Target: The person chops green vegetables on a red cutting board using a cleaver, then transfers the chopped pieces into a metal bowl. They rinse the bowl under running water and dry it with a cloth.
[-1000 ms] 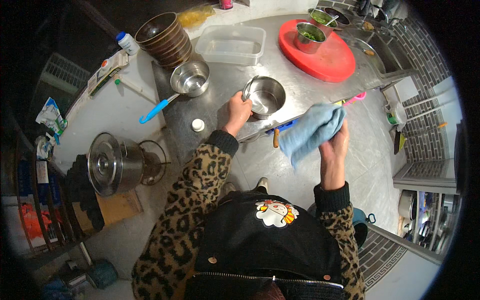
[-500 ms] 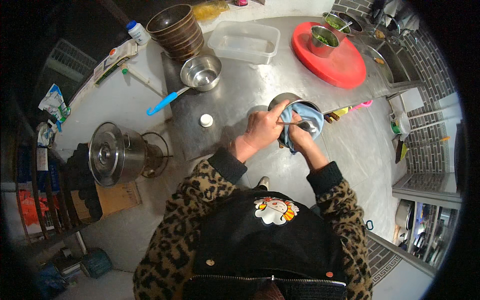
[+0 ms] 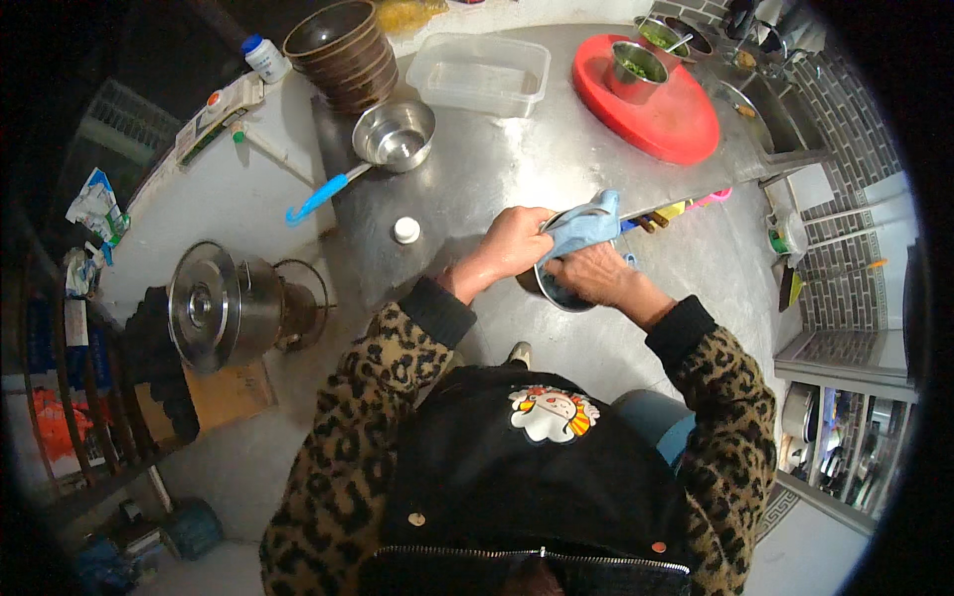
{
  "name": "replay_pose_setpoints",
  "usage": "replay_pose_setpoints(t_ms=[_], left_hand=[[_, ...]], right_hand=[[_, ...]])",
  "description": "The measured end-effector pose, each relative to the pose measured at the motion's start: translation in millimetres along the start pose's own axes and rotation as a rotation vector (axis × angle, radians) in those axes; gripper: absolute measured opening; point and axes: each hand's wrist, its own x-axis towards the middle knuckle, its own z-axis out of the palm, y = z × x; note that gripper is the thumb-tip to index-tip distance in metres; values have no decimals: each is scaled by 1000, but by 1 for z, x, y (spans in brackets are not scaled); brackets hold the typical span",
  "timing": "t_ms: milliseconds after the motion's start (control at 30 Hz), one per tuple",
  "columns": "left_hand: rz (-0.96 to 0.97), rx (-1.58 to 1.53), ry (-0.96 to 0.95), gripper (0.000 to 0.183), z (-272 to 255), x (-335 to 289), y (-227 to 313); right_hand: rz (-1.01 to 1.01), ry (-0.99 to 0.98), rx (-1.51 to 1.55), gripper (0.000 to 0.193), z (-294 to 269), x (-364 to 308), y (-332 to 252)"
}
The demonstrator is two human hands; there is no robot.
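A round metal pot (image 3: 533, 285) is tilted in front of me at the steel table's near edge. A light blue cloth (image 3: 586, 231) stretches across its upper side, with a thin grey edge showing along the top of the cloth. My left hand (image 3: 509, 243) is closed at the pot's upper left, its thumb pressing on the cloth. Over the pot's mouth lies my right hand (image 3: 596, 275). Its knuckles are bent, and the fingertips are hidden inside. A small white cap (image 3: 406, 230) sits on the table left of my hands.
On the steel table (image 3: 477, 149) are a blue-handled metal ladle (image 3: 393, 136), stacked brown bowls (image 3: 338, 60), a clear plastic tub (image 3: 479, 74) and a red round board (image 3: 686, 134) bearing a metal cup of chopped greens (image 3: 636, 72). A lidded pot (image 3: 214, 303) stands at left.
My right hand has swung down and right into the pot's mouth. The cloth has gone from inside the pot to its upper side, by my left hand. The spoon-like piece is hardly visible now.
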Motion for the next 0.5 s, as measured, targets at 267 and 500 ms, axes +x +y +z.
replay_pose_setpoints(t_ms=[267, 500], left_hand=[[329, 182, 251, 33, 21, -16, 22], [188, 219, 201, 32, -6, 0, 29]], right_hand=[[23, -339, -11, 31, 60, 5, 1], [589, 412, 1443, 33, -1, 3, -30]])
